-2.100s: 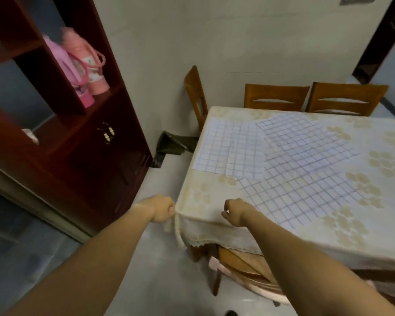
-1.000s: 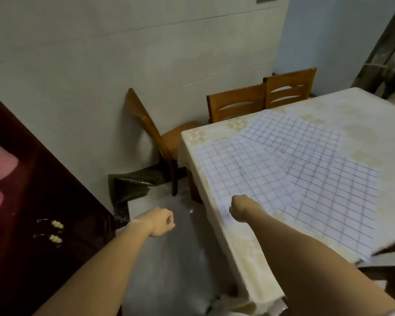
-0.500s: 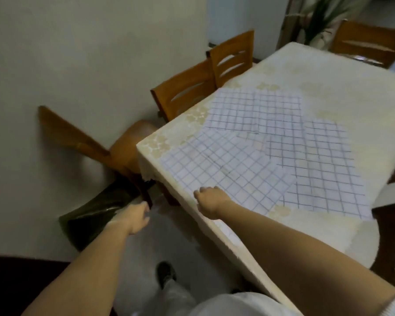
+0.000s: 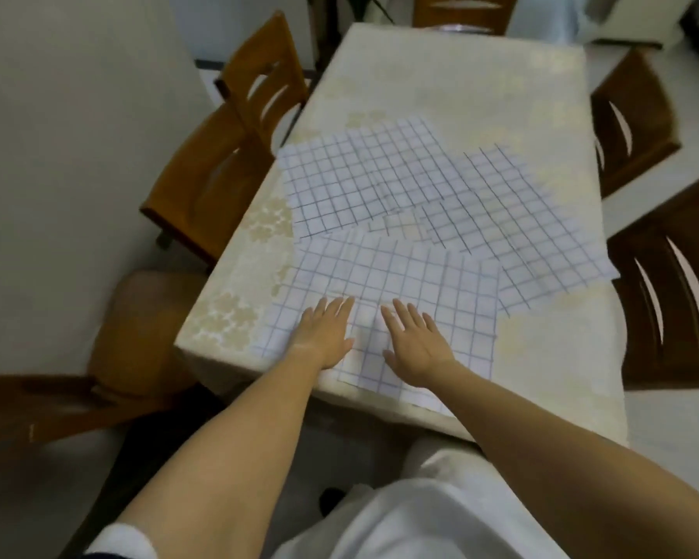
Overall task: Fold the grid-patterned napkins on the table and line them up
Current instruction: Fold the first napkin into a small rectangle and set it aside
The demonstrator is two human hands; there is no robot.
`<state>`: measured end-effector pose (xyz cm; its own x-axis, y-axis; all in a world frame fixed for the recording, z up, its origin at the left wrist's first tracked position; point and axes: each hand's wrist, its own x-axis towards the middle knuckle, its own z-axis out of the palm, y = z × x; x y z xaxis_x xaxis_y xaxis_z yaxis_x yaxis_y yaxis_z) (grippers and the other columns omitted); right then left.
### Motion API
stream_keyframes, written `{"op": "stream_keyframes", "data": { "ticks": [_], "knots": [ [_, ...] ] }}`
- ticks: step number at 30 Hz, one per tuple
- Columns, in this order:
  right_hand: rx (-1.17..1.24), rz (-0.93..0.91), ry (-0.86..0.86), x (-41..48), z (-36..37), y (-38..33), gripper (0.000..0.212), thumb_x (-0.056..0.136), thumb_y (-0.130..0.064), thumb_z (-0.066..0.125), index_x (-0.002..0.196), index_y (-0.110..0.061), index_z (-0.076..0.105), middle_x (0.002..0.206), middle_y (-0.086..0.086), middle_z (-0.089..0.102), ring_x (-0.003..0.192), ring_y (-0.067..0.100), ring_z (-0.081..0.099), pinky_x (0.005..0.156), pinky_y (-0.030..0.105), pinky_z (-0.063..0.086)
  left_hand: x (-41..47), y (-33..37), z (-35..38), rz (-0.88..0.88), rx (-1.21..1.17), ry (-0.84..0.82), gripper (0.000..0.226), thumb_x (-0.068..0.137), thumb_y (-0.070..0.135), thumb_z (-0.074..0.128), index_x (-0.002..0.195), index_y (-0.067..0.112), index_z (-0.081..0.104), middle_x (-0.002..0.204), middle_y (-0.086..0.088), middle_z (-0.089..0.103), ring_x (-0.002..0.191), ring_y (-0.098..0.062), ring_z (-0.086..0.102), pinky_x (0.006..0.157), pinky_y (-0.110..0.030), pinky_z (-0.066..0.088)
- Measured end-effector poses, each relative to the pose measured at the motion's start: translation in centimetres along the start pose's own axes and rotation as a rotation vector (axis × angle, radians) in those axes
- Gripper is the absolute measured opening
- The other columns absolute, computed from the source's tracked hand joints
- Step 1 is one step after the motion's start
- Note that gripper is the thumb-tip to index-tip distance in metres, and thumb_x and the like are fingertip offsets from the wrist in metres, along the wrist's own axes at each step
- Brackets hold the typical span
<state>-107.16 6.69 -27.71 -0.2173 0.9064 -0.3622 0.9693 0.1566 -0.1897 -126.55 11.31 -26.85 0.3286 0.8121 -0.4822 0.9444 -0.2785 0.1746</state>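
Three white napkins with a blue grid lie flat and overlapping on the table (image 4: 452,86). The nearest napkin (image 4: 440,292) lies by the table's near end. A second napkin (image 4: 340,183) sits behind it on the left, and a third napkin (image 4: 533,219) reaches to the right edge. My left hand (image 4: 323,336) and my right hand (image 4: 414,342) both rest flat on the nearest napkin, fingers straight and pointing away from me, a small gap between them.
A cream flowered cloth (image 4: 243,284) covers the table. Wooden chairs stand at the left (image 4: 235,155), at the right (image 4: 638,123) (image 4: 678,284) and at the far end (image 4: 461,10). Another chair (image 4: 97,357) stands at the near left corner, by the wall.
I have come round to the table's end. Both hands, fisted before with the left off the table, have opened and now lie flat on the nearest napkin.
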Motion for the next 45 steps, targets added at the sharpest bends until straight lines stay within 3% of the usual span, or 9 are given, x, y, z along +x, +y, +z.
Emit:
{"op": "stream_keyframes", "data": {
  "ticks": [3, 7, 13, 19, 24, 29, 37, 41, 45],
  "knots": [
    [0.004, 0.044, 0.037, 0.4, 1.3, -0.6, 0.084, 0.102, -0.05, 0.041, 0.159, -0.02, -0.013, 0.166, 0.008, -0.021, 0.154, 0.03, -0.014, 0.125, 0.047, -0.003, 3.0, 0.0, -0.5, 0.079, 0.065, -0.031, 0.09, 0.102, 0.05, 0.051, 0.162, 0.027, -0.011, 0.17, 0.002, -0.014, 0.157, -0.027, -0.013, 0.127, -0.048, -0.001],
    [0.008, 0.088, -0.013, 2.9, 1.7, 0.8, 0.099, 0.096, -0.062, 0.046, 0.157, -0.021, -0.021, 0.162, 0.008, -0.031, 0.151, 0.031, -0.023, 0.125, 0.05, -0.005, 6.7, 0.3, -1.0, 0.158, 0.102, -0.057, 0.106, 0.091, 0.061, 0.062, 0.162, 0.03, -0.009, 0.17, 0.007, -0.016, 0.157, -0.027, -0.014, 0.126, -0.046, -0.001],
    [0.025, 0.107, -0.18, 6.0, 1.9, 4.0, 0.113, 0.085, -0.078, 0.047, 0.154, -0.028, -0.028, 0.16, 0.007, -0.037, 0.149, 0.032, -0.028, 0.124, 0.052, -0.007, 9.3, -1.1, -0.5, 0.194, 0.182, -0.112, 0.103, 0.092, 0.067, 0.055, 0.162, 0.031, -0.012, 0.169, 0.007, -0.018, 0.157, -0.025, -0.014, 0.126, -0.047, -0.002],
    [-0.02, 0.152, -0.221, 6.6, 1.4, 5.5, 0.122, 0.078, -0.08, 0.055, 0.153, -0.032, -0.028, 0.16, 0.002, -0.038, 0.149, 0.034, -0.029, 0.123, 0.054, -0.009, 10.7, -1.8, 0.2, 0.274, 0.222, -0.129, 0.109, 0.086, 0.079, 0.048, 0.16, 0.033, -0.017, 0.167, 0.008, -0.027, 0.156, -0.024, -0.02, 0.127, -0.048, -0.005],
    [-0.025, 0.319, -0.251, 7.7, -0.1, 6.0, 0.13, 0.075, -0.076, 0.065, 0.154, -0.03, -0.028, 0.16, 0.007, -0.035, 0.148, 0.036, -0.029, 0.122, 0.055, -0.01, 12.8, -2.0, -0.6, 0.321, 0.216, -0.134, 0.11, 0.084, 0.084, 0.045, 0.158, 0.035, -0.021, 0.164, 0.01, -0.032, 0.154, -0.027, -0.024, 0.126, -0.053, -0.007],
    [0.031, 0.507, -0.16, 7.6, -1.2, 6.4, 0.122, 0.08, -0.074, 0.06, 0.156, -0.027, -0.023, 0.163, 0.009, -0.029, 0.151, 0.037, -0.021, 0.124, 0.054, -0.002, 14.9, -1.6, -1.1, 0.358, 0.194, -0.148, 0.108, 0.087, 0.082, 0.043, 0.158, 0.034, -0.022, 0.164, 0.007, -0.033, 0.154, -0.029, -0.024, 0.125, -0.055, -0.007],
    [0.071, 0.475, -0.103, 6.1, 1.7, 2.4, 0.08, 0.1, -0.064, 0.027, 0.152, -0.035, -0.026, 0.162, 0.002, -0.03, 0.153, 0.031, -0.02, 0.123, 0.048, -0.008, 15.6, -0.3, -0.6, 0.36, 0.188, -0.08, 0.099, 0.091, 0.082, 0.03, 0.158, 0.031, -0.023, 0.163, 0.004, -0.033, 0.153, -0.032, -0.025, 0.123, -0.058, -0.012],
    [0.082, 0.384, -0.133, 6.2, 2.1, 1.4, 0.086, 0.099, -0.065, 0.031, 0.152, -0.033, -0.029, 0.161, 0.001, -0.034, 0.151, 0.03, -0.024, 0.124, 0.048, -0.009, 14.3, -0.1, -0.1, 0.405, 0.18, -0.012, 0.086, 0.099, 0.071, 0.027, 0.16, 0.03, -0.017, 0.165, 0.006, -0.03, 0.155, -0.026, -0.021, 0.126, -0.05, -0.007],
    [0.093, 0.408, -0.14, 6.5, 2.5, 2.3, 0.084, 0.095, -0.074, 0.019, 0.153, -0.034, -0.028, 0.16, 0.001, -0.035, 0.15, 0.029, -0.027, 0.123, 0.052, -0.008, 12.0, -0.5, 1.5, 0.326, 0.185, -0.033, 0.077, 0.103, 0.065, 0.018, 0.159, 0.03, -0.021, 0.163, 0.006, -0.034, 0.153, -0.024, -0.026, 0.126, -0.049, -0.009]
  ]
}}
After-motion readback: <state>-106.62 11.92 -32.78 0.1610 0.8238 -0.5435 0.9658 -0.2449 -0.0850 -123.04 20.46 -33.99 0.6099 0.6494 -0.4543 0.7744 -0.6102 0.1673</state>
